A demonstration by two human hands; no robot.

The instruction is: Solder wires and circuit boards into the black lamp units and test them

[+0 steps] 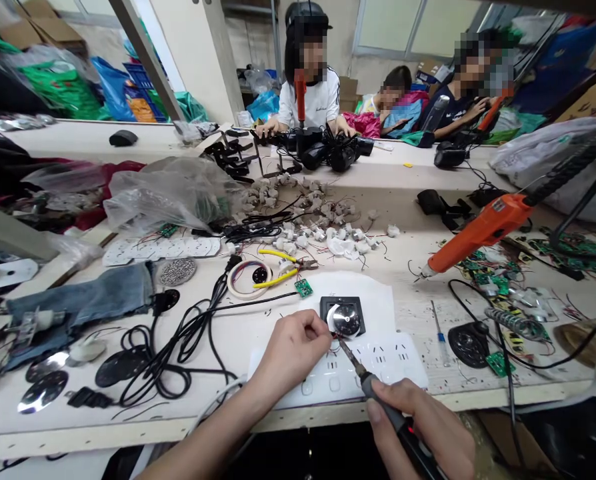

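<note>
Left hand (294, 350): fingers pinched in a closed grip on something small at the lower left edge of the speaker unit; what they hold is too small to tell.
Right hand (423, 427): closed grip around the handle of the soldering iron, near the front edge of the worktop.
Soldering iron (378, 393): dark handle, thin metal tip slanting up and left; the tip meets the lower edge of the speaker unit, just beside the left fingertips.
Speaker unit (343, 317): black square frame with a shiny round centre, lying flat on the white panel, directly ahead of both hands.
White panel (393, 360): pale socket faceplate with slots, flat at the front of the worktop, under the speaker unit.
Small circuit board (303, 288): green, just up and left of the speaker unit, with a dark wire leading to it.
Yellow-handled pliers (283, 265): lying beyond the circuit board, across a tape roll (245, 280).
Black cables (178, 347): loose coil to the left of the left hand.
Orange electric screwdriver (483, 230): hanging tilted over the right side of the worktop, tip down and left.
Worktop (228, 333): pale surface, crowded with small white parts, discs and boards.
Other people: three seated at the far side, hands on dark units.
</note>
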